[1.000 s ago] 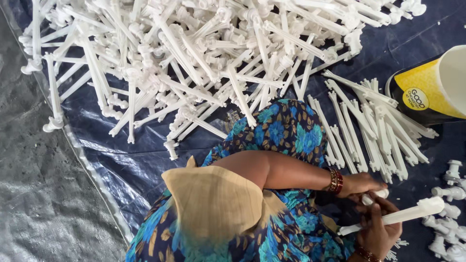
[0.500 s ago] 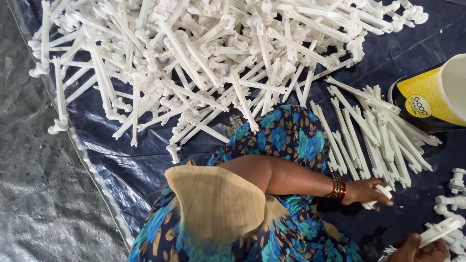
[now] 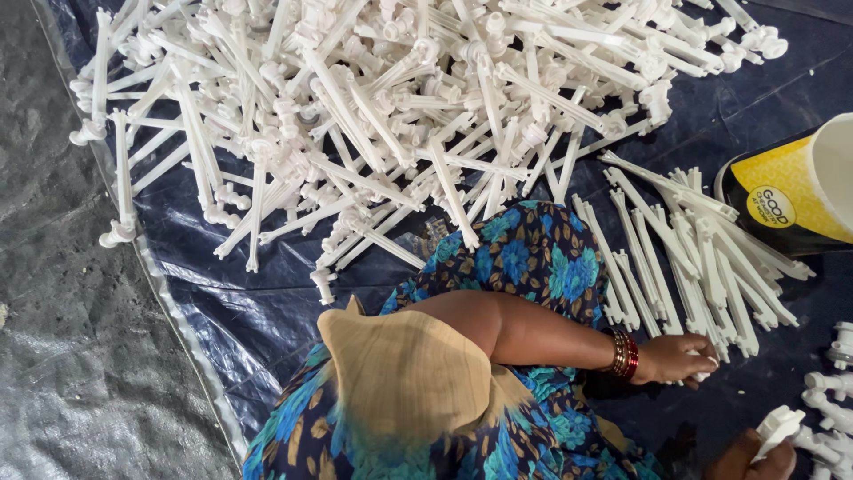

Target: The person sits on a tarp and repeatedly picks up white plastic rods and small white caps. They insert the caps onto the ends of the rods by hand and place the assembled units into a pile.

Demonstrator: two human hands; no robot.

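On the dark blue tarp [image 3: 267,293] one big heap of white plastic rods [image 3: 373,116], far too many to count, lies well left of a smaller sorted bundle [image 3: 702,258] beside one yellow container [image 3: 800,191]. The left hand [image 3: 680,358], grip pinching a small white piece at the bundle's near end, would do best lifting one rod cleanly without dragging its neighbours. The right hand [image 3: 755,458] closes on one white fitting [image 3: 777,425], several more lying just beside it.

Matt white plastic rods [image 3: 373,133] on a glossy blue tarpaulin [image 3: 258,311].
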